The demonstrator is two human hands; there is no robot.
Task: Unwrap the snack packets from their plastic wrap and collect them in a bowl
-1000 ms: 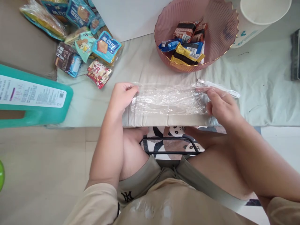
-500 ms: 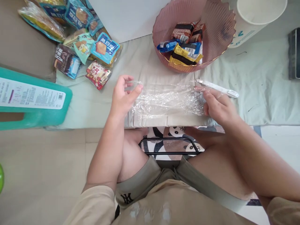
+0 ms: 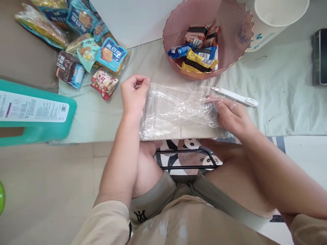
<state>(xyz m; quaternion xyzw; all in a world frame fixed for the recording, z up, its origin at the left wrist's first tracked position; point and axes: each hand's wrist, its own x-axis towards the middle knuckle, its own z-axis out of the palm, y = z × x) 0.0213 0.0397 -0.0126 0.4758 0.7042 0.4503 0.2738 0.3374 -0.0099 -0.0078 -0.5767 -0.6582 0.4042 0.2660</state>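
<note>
A sheet of clear plastic film (image 3: 176, 109), thin and crinkled, stretches between my two hands over the cloth-covered surface. My left hand (image 3: 135, 92) pinches its upper left corner between thumb and fingers. At the other end my right hand (image 3: 231, 114) has its thumb and fingers closed on the bunched right side of the film. Just beyond the right hand lies a white utility knife (image 3: 235, 96), its tip pointing left by the film's edge. It rests apart from the fingers, as far as I can see.
A pink ribbed bowl (image 3: 237, 51) with several wrapped snacks stands behind the film, a white paper cup (image 3: 270, 34) to its right. Snack packets (image 3: 111, 54) pile up at the back left. A teal jug (image 3: 51, 127) lies at the left, a dark phone-like object (image 3: 320, 56) far right.
My left hand has closed its thumb and fingers on the film's corner and lifted slightly up and away. The film is spread wider, its left side hanging lower. My right hand stays about where it was.
</note>
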